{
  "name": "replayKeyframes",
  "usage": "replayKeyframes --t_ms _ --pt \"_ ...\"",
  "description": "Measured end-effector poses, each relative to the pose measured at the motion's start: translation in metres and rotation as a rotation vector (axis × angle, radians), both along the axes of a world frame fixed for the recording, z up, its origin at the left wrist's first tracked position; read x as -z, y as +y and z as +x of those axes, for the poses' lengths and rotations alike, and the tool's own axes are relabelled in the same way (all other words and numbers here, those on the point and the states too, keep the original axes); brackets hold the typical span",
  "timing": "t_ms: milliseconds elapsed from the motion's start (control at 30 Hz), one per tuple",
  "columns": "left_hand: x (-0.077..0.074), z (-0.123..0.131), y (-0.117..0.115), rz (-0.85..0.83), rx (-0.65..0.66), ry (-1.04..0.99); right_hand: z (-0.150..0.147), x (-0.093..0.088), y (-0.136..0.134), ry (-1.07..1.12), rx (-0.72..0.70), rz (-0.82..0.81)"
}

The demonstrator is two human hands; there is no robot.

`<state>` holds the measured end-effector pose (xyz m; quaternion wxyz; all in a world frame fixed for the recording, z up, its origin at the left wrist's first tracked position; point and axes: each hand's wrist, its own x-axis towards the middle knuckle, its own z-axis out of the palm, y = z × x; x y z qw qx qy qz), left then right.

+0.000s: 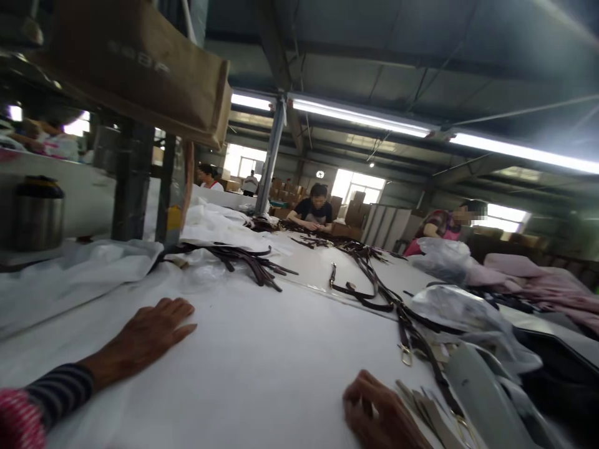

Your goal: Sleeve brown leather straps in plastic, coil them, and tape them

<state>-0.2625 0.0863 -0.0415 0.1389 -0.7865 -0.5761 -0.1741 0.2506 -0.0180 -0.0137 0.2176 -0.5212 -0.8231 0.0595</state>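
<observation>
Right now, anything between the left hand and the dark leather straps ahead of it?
Nothing visible: the left hand rests flat on the white table covering, and only that covering lies between it and the dark leather straps.

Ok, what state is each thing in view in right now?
Left hand, flat and open on white sheeting.
Right hand, fingers curled beside pale strips.
Brown leather straps, loose in heaps.
Steel flask, upright, lid on.
Jute bag, hanging overhead.
Clear plastic bag, crumpled.

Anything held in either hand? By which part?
Left hand lies flat on the white table cover, holding nothing. Right hand is curled beside pale strips; cannot tell if it grips one.
</observation>
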Motion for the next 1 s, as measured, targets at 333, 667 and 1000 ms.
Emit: replayKeyframes --t_ms 333,667,1000 --pt "0.053 -0.036 0.02 0.175 0.077 0.063 0.009 -0.041 0.223 -0.282 0.437 -0.027" --pt "0.005 0.009 -0.003 -0.037 -0.081 0.029 -0.012 -0.023 0.246 -0.23 0.33 -0.08" --pt "-0.064 0.028 -0.022 -0.242 0.011 -0.144 -0.078 -0.105 0.044 0.145 -0.284 -0.411"
